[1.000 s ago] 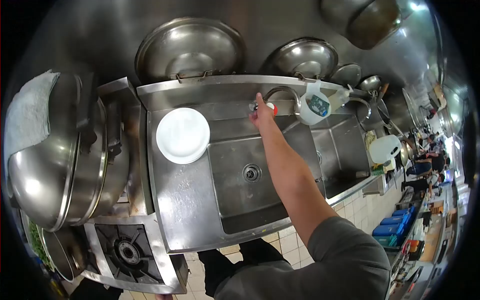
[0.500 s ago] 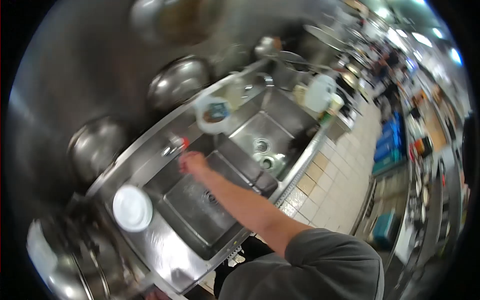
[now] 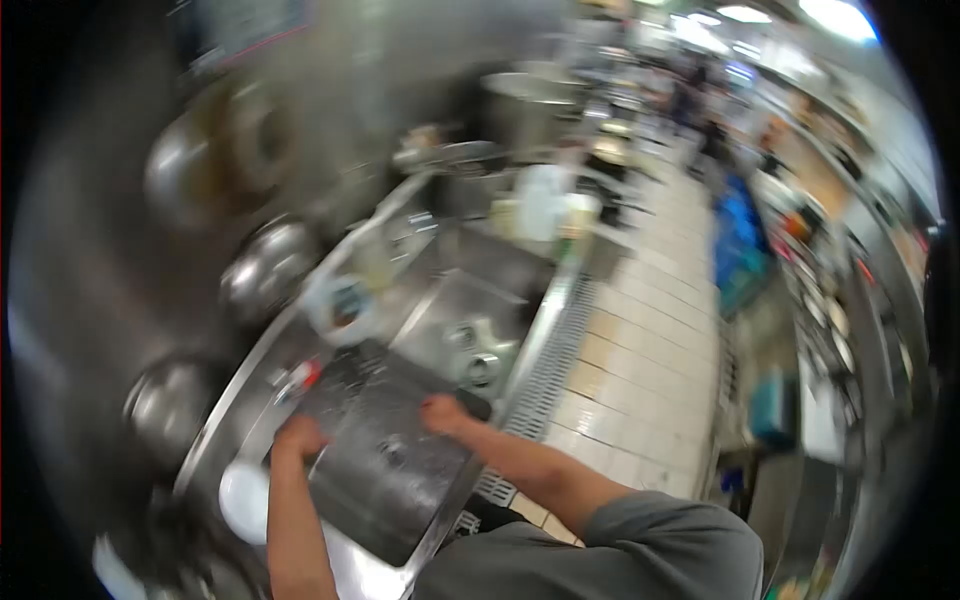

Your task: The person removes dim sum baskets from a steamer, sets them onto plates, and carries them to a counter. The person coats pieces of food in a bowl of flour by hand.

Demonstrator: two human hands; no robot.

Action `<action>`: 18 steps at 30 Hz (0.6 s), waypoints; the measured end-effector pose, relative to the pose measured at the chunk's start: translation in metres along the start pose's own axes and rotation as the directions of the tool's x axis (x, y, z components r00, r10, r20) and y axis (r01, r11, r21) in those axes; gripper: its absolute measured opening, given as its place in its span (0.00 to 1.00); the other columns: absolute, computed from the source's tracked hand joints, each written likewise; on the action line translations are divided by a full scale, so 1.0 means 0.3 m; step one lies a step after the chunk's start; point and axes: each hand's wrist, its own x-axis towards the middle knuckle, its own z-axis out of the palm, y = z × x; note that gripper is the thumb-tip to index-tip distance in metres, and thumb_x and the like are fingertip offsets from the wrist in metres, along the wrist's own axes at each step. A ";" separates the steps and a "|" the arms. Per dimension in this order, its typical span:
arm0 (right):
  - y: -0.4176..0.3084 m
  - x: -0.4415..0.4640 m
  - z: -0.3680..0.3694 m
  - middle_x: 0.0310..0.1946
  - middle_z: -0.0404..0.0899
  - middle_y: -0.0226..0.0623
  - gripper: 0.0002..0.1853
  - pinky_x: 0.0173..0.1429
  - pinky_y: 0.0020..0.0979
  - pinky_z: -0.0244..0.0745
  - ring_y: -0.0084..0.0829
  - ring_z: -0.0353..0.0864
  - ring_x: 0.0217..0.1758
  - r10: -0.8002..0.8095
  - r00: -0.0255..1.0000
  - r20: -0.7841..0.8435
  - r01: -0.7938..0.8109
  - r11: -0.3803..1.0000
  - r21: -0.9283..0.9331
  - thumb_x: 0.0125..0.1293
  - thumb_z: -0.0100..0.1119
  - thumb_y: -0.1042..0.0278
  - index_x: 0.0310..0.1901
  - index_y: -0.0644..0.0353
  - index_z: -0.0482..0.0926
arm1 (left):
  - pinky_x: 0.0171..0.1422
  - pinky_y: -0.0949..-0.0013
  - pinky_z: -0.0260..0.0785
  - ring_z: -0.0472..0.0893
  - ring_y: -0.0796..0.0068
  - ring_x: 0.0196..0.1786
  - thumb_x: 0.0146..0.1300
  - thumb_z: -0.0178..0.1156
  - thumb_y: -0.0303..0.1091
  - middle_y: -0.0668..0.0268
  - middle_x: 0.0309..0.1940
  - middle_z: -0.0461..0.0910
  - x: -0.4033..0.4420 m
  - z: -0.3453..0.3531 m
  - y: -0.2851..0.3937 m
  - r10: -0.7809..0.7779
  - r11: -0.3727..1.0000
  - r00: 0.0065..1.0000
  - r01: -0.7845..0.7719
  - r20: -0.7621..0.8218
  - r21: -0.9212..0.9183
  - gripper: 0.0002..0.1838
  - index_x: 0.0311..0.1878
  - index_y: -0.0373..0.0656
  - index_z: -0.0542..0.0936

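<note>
My left hand is over the left side of the steel sink basin, just below a tap with a red part. Motion blur smears its fingers. Over the right side of the same basin, near the divider, is my right hand, its fingers looking curled in. Whether anything is inside either hand cannot be made out. Wet streaks cover the basin floor around the drain. A round white dish or lid lies beside my left forearm.
A second basin adjoins beyond the divider. A whitish tub stands by the wall edge, and metal bowls line the wall. Perforated edging and a tiled floor lie right. Blurred people are far off.
My left hand has come in over the basin's left side. My right hand has moved from the red-marked tap across to the basin's right side. The camera view has turned.
</note>
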 end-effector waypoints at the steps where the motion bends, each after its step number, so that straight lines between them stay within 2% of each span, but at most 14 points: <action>1: 0.022 0.036 0.069 0.47 0.87 0.44 0.16 0.52 0.41 0.82 0.42 0.87 0.48 0.018 1.000 0.002 -0.018 0.999 -0.047 0.64 0.58 0.61 0.48 0.59 0.85 | 0.56 0.50 0.77 0.85 0.48 0.51 0.62 0.64 0.56 0.46 0.44 0.86 -0.032 0.070 -0.140 0.017 0.990 0.998 -0.024 -0.053 -0.141 0.27 0.45 0.38 0.87; 2: -0.052 0.015 0.029 0.43 0.88 0.42 0.14 0.49 0.37 0.83 0.35 0.87 0.42 0.071 0.992 0.100 -0.077 0.996 0.053 0.64 0.60 0.62 0.48 0.58 0.85 | 0.51 0.49 0.77 0.86 0.48 0.43 0.63 0.62 0.55 0.46 0.37 0.86 -0.320 -0.163 -0.072 -0.160 0.888 0.987 0.137 -0.017 -0.439 0.25 0.39 0.37 0.87; 3: 0.113 0.170 0.211 0.39 0.87 0.37 0.13 0.43 0.36 0.83 0.31 0.86 0.36 -0.141 0.987 0.077 0.148 0.984 -0.095 0.64 0.62 0.64 0.48 0.58 0.84 | 0.50 0.47 0.75 0.85 0.46 0.44 0.63 0.62 0.55 0.45 0.41 0.85 -0.434 -0.117 -0.197 -0.153 0.910 0.948 0.026 -0.278 -0.414 0.26 0.37 0.36 0.86; 4: 0.053 0.192 0.226 0.37 0.85 0.36 0.14 0.37 0.37 0.83 0.32 0.86 0.33 0.002 0.989 0.146 -0.022 0.990 0.140 0.64 0.63 0.67 0.50 0.59 0.82 | 0.53 0.47 0.74 0.83 0.44 0.48 0.63 0.63 0.57 0.46 0.45 0.85 -0.660 -0.228 -0.213 -0.253 0.937 0.875 0.116 -0.412 -0.329 0.26 0.42 0.39 0.86; 5: -0.125 0.139 0.158 0.36 0.83 0.38 0.16 0.33 0.35 0.83 0.33 0.85 0.31 0.112 0.947 0.302 -0.251 0.844 0.474 0.64 0.64 0.67 0.53 0.61 0.79 | 0.58 0.47 0.73 0.81 0.41 0.53 0.63 0.62 0.57 0.47 0.49 0.84 -0.847 -0.285 -0.271 -0.331 0.912 0.813 0.147 -0.479 -0.382 0.27 0.48 0.40 0.85; 6: -0.221 0.153 0.176 0.34 0.82 0.40 0.17 0.31 0.35 0.84 0.33 0.85 0.30 0.147 0.938 0.313 -0.292 0.821 0.491 0.64 0.63 0.71 0.54 0.61 0.78 | 0.66 0.53 0.71 0.81 0.46 0.58 0.66 0.62 0.52 0.49 0.55 0.83 -1.054 -0.364 -0.310 -0.444 0.882 0.739 0.260 -0.507 -0.394 0.27 0.57 0.38 0.82; 7: -0.213 0.231 0.232 0.34 0.82 0.39 0.15 0.30 0.36 0.84 0.34 0.85 0.29 0.103 0.934 0.341 -0.273 0.822 0.500 0.64 0.61 0.74 0.53 0.59 0.78 | 0.65 0.54 0.72 0.81 0.46 0.58 0.67 0.62 0.50 0.49 0.55 0.83 -1.248 -0.436 -0.359 -0.536 0.836 0.669 0.338 -0.515 -0.432 0.27 0.59 0.38 0.82; 9: -0.297 0.289 0.300 0.31 0.80 0.38 0.13 0.32 0.37 0.83 0.33 0.82 0.28 0.087 0.921 0.379 -0.314 0.740 0.595 0.65 0.57 0.78 0.50 0.59 0.77 | 0.65 0.57 0.73 0.82 0.54 0.59 0.67 0.62 0.52 0.51 0.55 0.84 -1.617 -0.376 -0.577 -0.700 0.714 0.397 0.378 -0.593 -0.590 0.27 0.58 0.40 0.83; 11: -0.375 0.369 0.362 0.30 0.79 0.37 0.11 0.32 0.37 0.83 0.32 0.81 0.27 0.049 0.912 0.407 -0.318 0.712 0.626 0.66 0.56 0.78 0.49 0.58 0.77 | 0.65 0.55 0.73 0.82 0.49 0.56 0.68 0.59 0.53 0.51 0.52 0.85 -1.901 -0.262 -0.799 -0.827 0.500 0.187 0.678 -0.531 -0.539 0.23 0.51 0.43 0.86; 12: -0.456 0.368 0.348 0.29 0.78 0.36 0.10 0.33 0.36 0.83 0.32 0.80 0.27 0.020 0.895 0.445 -0.356 0.634 0.687 0.67 0.56 0.78 0.49 0.59 0.77 | 0.65 0.55 0.73 0.82 0.49 0.56 0.68 0.59 0.53 0.51 0.52 0.85 -1.984 -0.172 -0.879 -0.836 0.477 0.167 0.692 -0.523 -0.541 0.23 0.51 0.43 0.86; 13: -0.515 0.365 0.339 0.28 0.77 0.35 0.09 0.34 0.36 0.83 0.31 0.80 0.27 -0.005 0.879 0.476 -0.395 0.552 0.734 0.67 0.56 0.77 0.48 0.59 0.77 | 0.66 0.56 0.71 0.81 0.50 0.58 0.69 0.59 0.54 0.52 0.53 0.84 -2.038 -0.068 -0.953 -0.883 0.456 0.299 0.732 -0.363 -0.506 0.23 0.54 0.45 0.85; 14: -0.562 0.360 0.350 0.28 0.77 0.35 0.09 0.34 0.36 0.83 0.31 0.80 0.27 -0.016 0.874 0.485 -0.392 0.565 0.726 0.67 0.56 0.77 0.48 0.59 0.77 | 0.67 0.56 0.70 0.80 0.51 0.60 0.69 0.58 0.55 0.53 0.54 0.84 -2.087 0.003 -0.985 -0.894 0.444 0.408 0.762 -0.183 -0.471 0.24 0.56 0.47 0.84; 15: -0.609 0.360 0.367 0.27 0.77 0.34 0.07 0.31 0.34 0.81 0.30 0.79 0.26 -0.007 0.898 0.440 -0.343 0.615 0.710 0.68 0.57 0.75 0.46 0.59 0.77 | 0.69 0.56 0.68 0.77 0.52 0.64 0.69 0.58 0.53 0.56 0.56 0.83 -2.052 0.005 -0.862 -0.911 0.369 0.260 0.861 -0.321 -0.350 0.24 0.60 0.48 0.80; 18: -0.624 0.482 0.430 0.24 0.75 0.32 0.06 0.24 0.32 0.74 0.29 0.76 0.23 -0.045 0.913 0.404 -0.284 0.642 0.712 0.69 0.56 0.72 0.45 0.59 0.79 | 0.69 0.57 0.67 0.74 0.51 0.66 0.70 0.57 0.50 0.56 0.58 0.80 -2.098 0.089 -0.943 -0.928 0.308 0.151 0.826 -0.341 -0.472 0.23 0.60 0.47 0.77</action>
